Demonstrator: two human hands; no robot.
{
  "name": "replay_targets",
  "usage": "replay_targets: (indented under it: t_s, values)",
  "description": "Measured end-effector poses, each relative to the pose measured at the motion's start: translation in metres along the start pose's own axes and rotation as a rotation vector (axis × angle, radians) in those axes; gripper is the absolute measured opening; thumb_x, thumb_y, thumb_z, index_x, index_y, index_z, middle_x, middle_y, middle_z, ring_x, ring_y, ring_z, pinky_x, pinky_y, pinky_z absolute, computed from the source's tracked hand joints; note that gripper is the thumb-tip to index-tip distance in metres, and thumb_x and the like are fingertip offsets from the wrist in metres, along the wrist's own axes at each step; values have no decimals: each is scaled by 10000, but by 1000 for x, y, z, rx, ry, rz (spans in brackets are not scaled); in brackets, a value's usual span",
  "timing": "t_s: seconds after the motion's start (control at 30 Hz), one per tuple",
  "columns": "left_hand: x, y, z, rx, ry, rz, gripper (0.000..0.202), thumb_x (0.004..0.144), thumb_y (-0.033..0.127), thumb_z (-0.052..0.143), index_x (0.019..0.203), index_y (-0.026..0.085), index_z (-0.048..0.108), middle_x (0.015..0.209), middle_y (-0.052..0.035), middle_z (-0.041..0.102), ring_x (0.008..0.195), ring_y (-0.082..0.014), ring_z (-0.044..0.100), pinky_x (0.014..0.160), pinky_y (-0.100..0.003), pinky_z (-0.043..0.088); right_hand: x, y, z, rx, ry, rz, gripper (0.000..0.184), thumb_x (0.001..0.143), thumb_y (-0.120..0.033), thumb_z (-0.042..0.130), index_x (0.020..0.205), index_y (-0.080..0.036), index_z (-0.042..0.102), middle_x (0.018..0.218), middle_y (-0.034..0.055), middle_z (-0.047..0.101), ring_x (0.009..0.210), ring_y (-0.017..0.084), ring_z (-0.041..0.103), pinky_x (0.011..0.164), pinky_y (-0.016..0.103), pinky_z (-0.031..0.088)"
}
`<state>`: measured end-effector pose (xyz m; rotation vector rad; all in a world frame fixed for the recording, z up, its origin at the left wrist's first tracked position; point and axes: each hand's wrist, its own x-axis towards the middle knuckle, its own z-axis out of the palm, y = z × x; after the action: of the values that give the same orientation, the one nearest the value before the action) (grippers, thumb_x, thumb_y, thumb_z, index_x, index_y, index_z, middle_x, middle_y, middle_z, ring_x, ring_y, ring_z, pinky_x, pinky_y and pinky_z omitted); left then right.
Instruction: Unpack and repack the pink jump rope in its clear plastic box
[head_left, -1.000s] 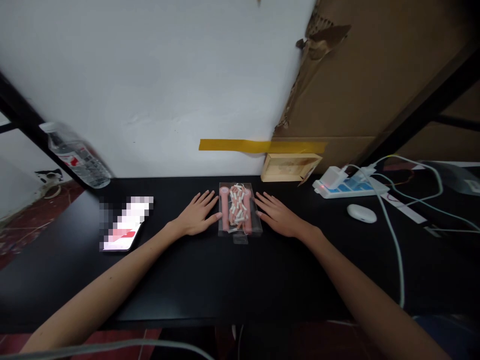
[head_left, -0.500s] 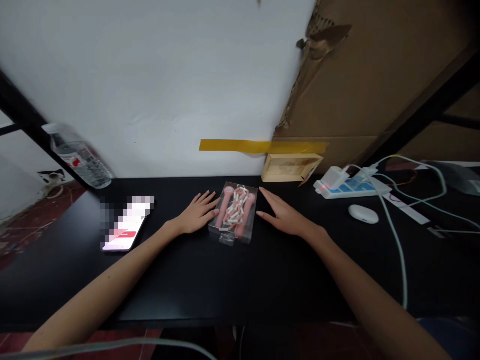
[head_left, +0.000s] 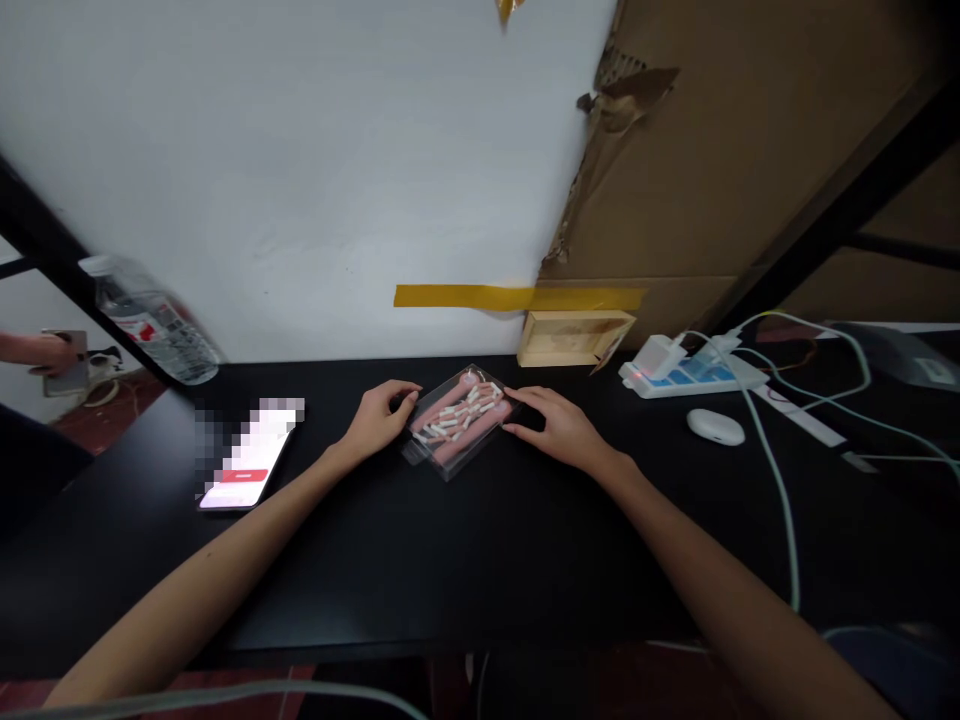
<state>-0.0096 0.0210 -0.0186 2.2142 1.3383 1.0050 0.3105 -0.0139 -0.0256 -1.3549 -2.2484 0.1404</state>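
A clear plastic box (head_left: pixel 448 462) lies on the black table between my hands. It holds a jump rope (head_left: pixel 459 415) with pink handles and pink and white beads. The box sits at an angle, one corner toward me. My left hand (head_left: pixel 381 415) has curled fingers, with thumb and index fingertips at the box's left edge. At the right corner, my right hand (head_left: pixel 553 425) has its thumb and fingers around the box. The undersides of both hands are hidden.
A lit phone (head_left: pixel 251 460) lies left, with a water bottle (head_left: pixel 154 325) behind it. A wooden frame (head_left: pixel 574 338) leans at the back. On the right are a power strip (head_left: pixel 697 375), cables and a white earbud case (head_left: pixel 715 427). Another person's hand (head_left: pixel 52 352) appears far left.
The box has turned clockwise between my hands. My left fingers, spread flat before, are now curled; my right fingers have bent around its corner. Another person's hand has come into view at far left.
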Motion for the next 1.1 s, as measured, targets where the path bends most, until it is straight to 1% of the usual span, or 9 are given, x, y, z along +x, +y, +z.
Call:
replay_targets:
  t_s: [0.13, 0.23, 0.37, 0.5, 0.57, 0.7, 0.83, 0.97, 1.1]
  values:
    - [-7, 15, 2, 145, -26, 154, 420, 953, 484, 467, 1149, 177, 675, 1183, -100, 696, 1126, -266, 635, 981, -435, 513, 0, -4, 1, -82, 15, 51, 550, 915, -553, 579, 1379, -258, 587, 1263, 106, 661, 1149, 328, 632, 990, 518, 518]
    - [-13, 20, 7, 282, -140, 207, 657, 899, 610, 517, 1357, 142, 568, 1417, -153, 562, 1321, -343, 501, 1101, -517, 409, 0, -6, 2, -111, 33, 78, 545, 917, -566, 567, 1375, -273, 590, 1238, 104, 669, 1124, 334, 637, 965, 521, 526]
    - [-15, 13, 10, 350, -239, 215, 907, 852, 736, 515, 1513, 127, 393, 1574, -176, 373, 1467, -392, 292, 1183, -566, 268, 0, -10, 0, -103, 56, 81, 510, 926, -564, 548, 1343, -277, 612, 1197, 100, 678, 1101, 327, 645, 950, 510, 535]
    - [-6, -1, 0, 306, -343, 273, 904, 868, 698, 538, 1559, 158, 317, 1625, -143, 281, 1514, -380, 166, 1208, -568, 208, 0, -12, -3, -63, 77, 66, 484, 925, -567, 555, 1296, -266, 633, 1187, 99, 673, 1119, 312, 641, 980, 483, 527]
    - [0, -8, -10, 269, -395, 306, 890, 859, 677, 576, 1559, 185, 332, 1626, -122, 284, 1519, -383, 136, 1212, -575, 189, -1, -9, -3, -34, 56, 56, 594, 899, -606, 581, 1389, -272, 553, 1305, 107, 626, 1222, 323, 592, 1041, 501, 492]
    - [9, -19, -33, 191, -489, 333, 891, 832, 642, 643, 1569, 258, 323, 1626, -95, 292, 1502, -359, 230, 1184, -541, 292, -3, 1, 4, 21, -99, 16, 893, 866, -702, 562, 1581, -259, 262, 1571, 138, 411, 1436, 348, 397, 1150, 558, 375]
    - [16, -20, -47, 256, -531, 343, 901, 791, 651, 676, 1552, 282, 365, 1607, -77, 337, 1506, -382, 198, 1181, -572, 272, -4, 3, 9, 8, -180, -24, 850, 900, -690, 516, 1586, -252, 269, 1580, 133, 410, 1458, 353, 366, 1170, 576, 335]
    - [17, -3, -40, 388, -498, 298, 961, 767, 759, 620, 1519, 195, 424, 1548, -155, 426, 1483, -402, 257, 1181, -590, 237, -3, -5, 6, 24, -203, -29, 826, 904, -659, 544, 1577, -245, 302, 1568, 115, 435, 1467, 351, 352, 1172, 575, 335]
    - [8, 19, -19, 453, -460, 337, 977, 801, 798, 551, 1537, 179, 378, 1570, -174, 382, 1483, -378, 273, 1200, -571, 179, -3, -15, 4, 40, -244, -89, 815, 907, -627, 570, 1567, -217, 327, 1565, 102, 442, 1476, 325, 343, 1184, 537, 336]
